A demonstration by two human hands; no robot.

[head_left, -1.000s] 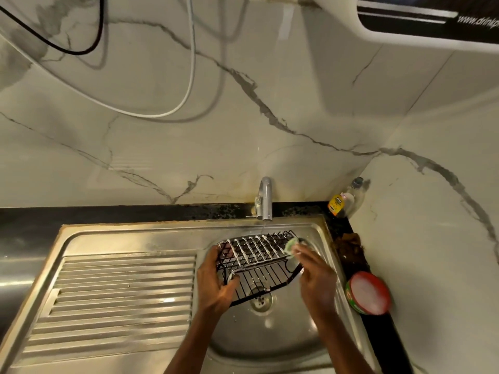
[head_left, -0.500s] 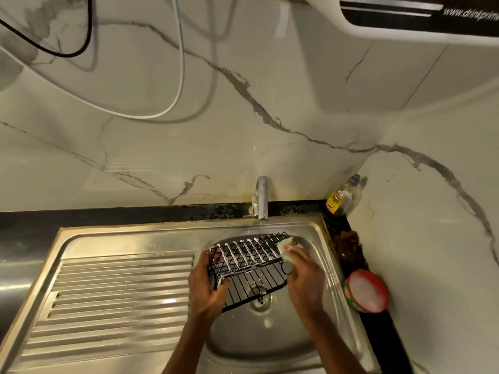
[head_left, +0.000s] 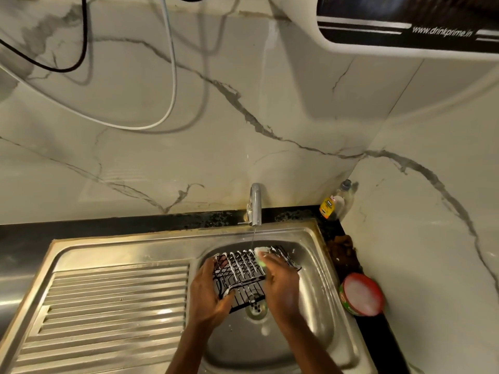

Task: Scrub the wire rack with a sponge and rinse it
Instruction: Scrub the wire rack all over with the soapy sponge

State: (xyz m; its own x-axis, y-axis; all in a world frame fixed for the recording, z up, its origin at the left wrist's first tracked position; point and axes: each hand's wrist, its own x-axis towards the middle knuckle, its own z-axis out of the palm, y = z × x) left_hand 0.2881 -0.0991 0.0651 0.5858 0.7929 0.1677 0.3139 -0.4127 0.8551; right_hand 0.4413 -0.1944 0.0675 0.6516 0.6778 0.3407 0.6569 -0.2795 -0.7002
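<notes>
**Sink station: items near to far**

- Ribbed draining board (head_left: 108, 306), steel, left of the basin.
- Sink (head_left: 318, 306), round steel basin; drain (head_left: 255, 309) partly hidden under the rack.
- Left hand (head_left: 208, 295), fingers curled round the near left corner of the wire rack (head_left: 240, 268); rack black, soapy, tilted over the basin.
- Right hand (head_left: 280, 282), gripping a pale sponge (head_left: 260, 255) pressed on the rack's far side.
- Round tub (head_left: 361, 294), red rim, white contents, on the dark surface (head_left: 378, 341) right of the sink.
- Tap (head_left: 255, 203), thin stream falling onto the sponge.
- Bottle (head_left: 334, 202), yellow label, in the corner.
- Marble wall (head_left: 189, 157) with hanging cables (head_left: 172, 76).
</notes>
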